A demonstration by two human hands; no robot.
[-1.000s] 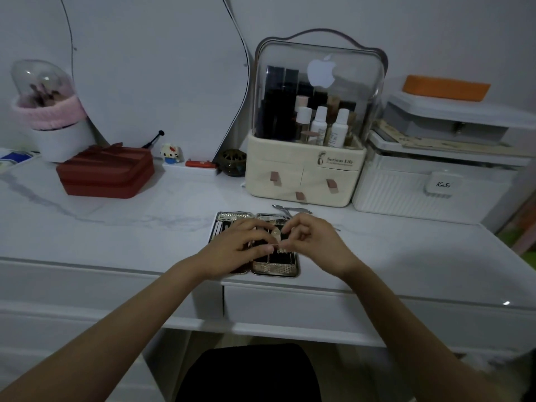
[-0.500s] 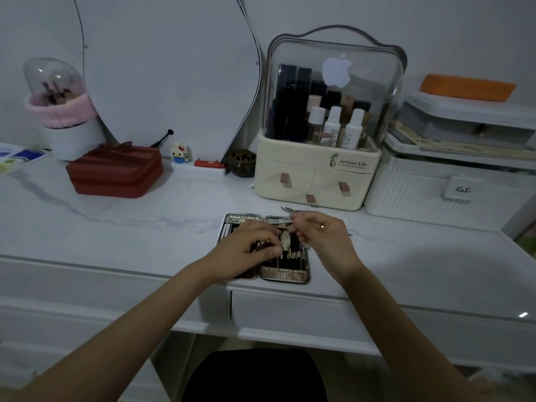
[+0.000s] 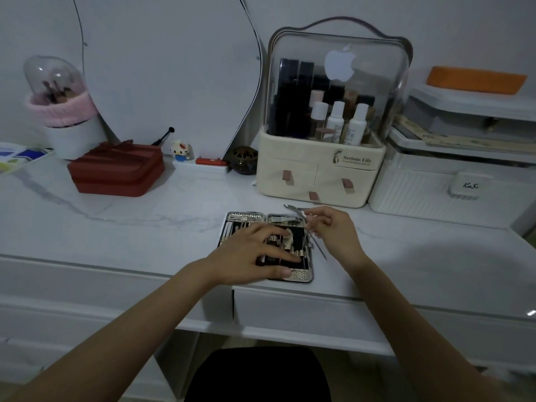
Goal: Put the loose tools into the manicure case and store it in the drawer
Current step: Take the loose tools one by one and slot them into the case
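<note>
Open manicure case (image 3: 301, 275) lies flat at the desk (image 3: 116, 227) edge, left hand (image 3: 246, 253) spread on it as a brace, right hand (image 3: 333, 230) pinching 1 thin pointed tool (image 3: 317, 246) beside nippers (image 3: 293, 208), probably to slot in.

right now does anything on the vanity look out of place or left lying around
Yes. A pair of cuticle nippers lies loose on the white tabletop, just behind the open manicure case, not in a slot. The right hand pinches a thin pointed tool beside the case. Nothing looks spilled or damaged.
</note>
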